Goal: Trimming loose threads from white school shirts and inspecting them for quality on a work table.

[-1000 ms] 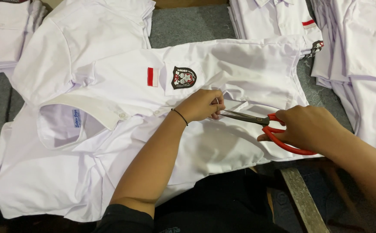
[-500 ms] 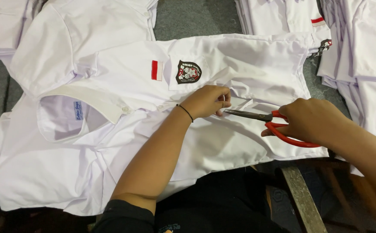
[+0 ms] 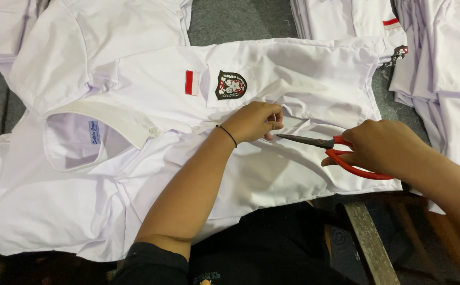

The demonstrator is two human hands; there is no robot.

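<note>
White shirt point(image 3: 135, 174): flat on surface. Left hand point(image 3: 252, 121) fingers pinch placket fabric. Right hand point(image 3: 385, 148) grips red-handled scissors point(image 3: 329, 149), blades nearly closed beside pinch. Stray thread, if any, too small to see; trimming apparently unfinished.

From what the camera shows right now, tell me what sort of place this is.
Probably a garment finishing or tailoring workshop. A white uniform shirt lies spread out, the left hand pinches its fabric while the right hand holds red-handled scissors, and stacks of folded white shirts surround it.
</note>
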